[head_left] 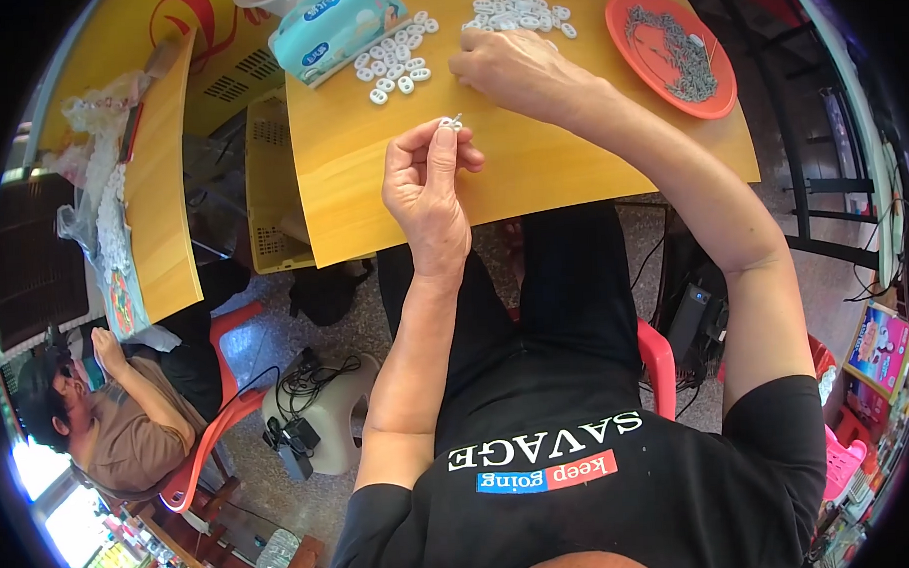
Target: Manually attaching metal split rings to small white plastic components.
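My left hand (429, 190) is raised over the near part of the wooden table (551, 170). Its thumb and fingers pinch a small white plastic piece (451, 124), from which a thin grey bit sticks out. Farther off, my right hand (507, 67) reaches across the table with curled fingers, beside a pile of white oval pieces (525, 16) with holes. Its fingertips are partly hidden, and what they hold cannot be made out. A second group of white ovals (405, 83) is spread to the left of that hand.
A red plate (647, 74) holding many small grey screw-like parts (682, 51) stands at the right. At the far left edge is a blue tissue pack (331, 33). Another person (144, 420) sits on a red chair at a second table (166, 184). Cables lie on a light stool (334, 413).
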A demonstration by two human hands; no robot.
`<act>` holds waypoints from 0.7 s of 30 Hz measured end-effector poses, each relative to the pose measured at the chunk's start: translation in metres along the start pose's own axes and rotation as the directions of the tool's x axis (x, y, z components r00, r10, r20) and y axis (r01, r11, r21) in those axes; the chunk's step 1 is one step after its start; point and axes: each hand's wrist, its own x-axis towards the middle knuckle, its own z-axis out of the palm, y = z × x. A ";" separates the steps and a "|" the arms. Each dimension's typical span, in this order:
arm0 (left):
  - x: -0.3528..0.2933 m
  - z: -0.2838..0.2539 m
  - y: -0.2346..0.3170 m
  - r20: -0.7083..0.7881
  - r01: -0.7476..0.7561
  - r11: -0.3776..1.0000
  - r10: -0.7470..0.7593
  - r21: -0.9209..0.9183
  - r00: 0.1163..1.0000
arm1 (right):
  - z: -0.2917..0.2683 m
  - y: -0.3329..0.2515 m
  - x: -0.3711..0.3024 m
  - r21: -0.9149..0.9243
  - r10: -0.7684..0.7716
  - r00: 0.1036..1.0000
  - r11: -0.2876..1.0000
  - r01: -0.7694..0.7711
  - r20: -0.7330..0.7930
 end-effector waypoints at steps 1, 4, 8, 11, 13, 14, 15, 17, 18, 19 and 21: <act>0.000 0.000 0.000 0.002 -0.001 1.000 0.001 -0.008 1.000 | 0.001 -0.001 0.001 -0.010 0.008 1.000 1.000 -0.008 -0.006; 0.001 0.002 0.002 0.003 0.006 0.999 -0.006 -0.032 1.000 | -0.001 -0.003 0.001 -0.100 -0.024 0.998 0.995 0.030 0.055; 0.000 0.004 0.005 -0.010 0.034 0.998 -0.034 -0.054 0.999 | -0.003 -0.007 -0.010 0.181 0.041 0.993 0.983 -0.020 -0.110; -0.005 0.011 0.010 -0.019 0.019 0.999 -0.020 -0.033 1.000 | -0.018 -0.018 -0.022 0.908 0.416 0.880 0.233 -0.349 0.231; -0.009 0.016 0.010 -0.026 -0.019 1.000 0.019 -0.016 0.999 | -0.023 -0.030 -0.033 0.958 0.451 0.855 0.001 -0.286 0.255; -0.011 0.017 0.011 -0.032 -0.062 0.998 0.062 0.004 0.998 | -0.025 -0.034 -0.038 0.955 0.479 0.831 -0.227 -0.194 0.282; -0.012 0.018 0.011 -0.032 -0.058 0.998 0.059 0.006 0.998 | -0.024 -0.037 -0.042 0.951 0.470 0.843 -0.276 -0.139 0.260; -0.013 0.019 0.013 0.027 -0.124 0.992 0.123 0.009 0.992 | -0.025 -0.045 -0.048 0.952 0.485 0.839 -0.283 -0.117 0.247; -0.013 0.020 0.013 0.028 -0.120 0.993 0.119 0.013 0.992 | -0.024 -0.048 -0.051 0.953 0.497 0.836 -0.287 -0.095 0.233; -0.013 0.020 0.014 0.029 -0.122 0.992 0.122 -0.006 0.992 | -0.023 -0.052 -0.054 0.957 0.506 0.835 -0.280 -0.077 0.215; -0.014 0.022 0.015 0.030 -0.120 0.993 0.120 -0.022 0.992 | -0.025 -0.056 -0.059 0.972 0.510 0.836 -0.206 -0.110 0.203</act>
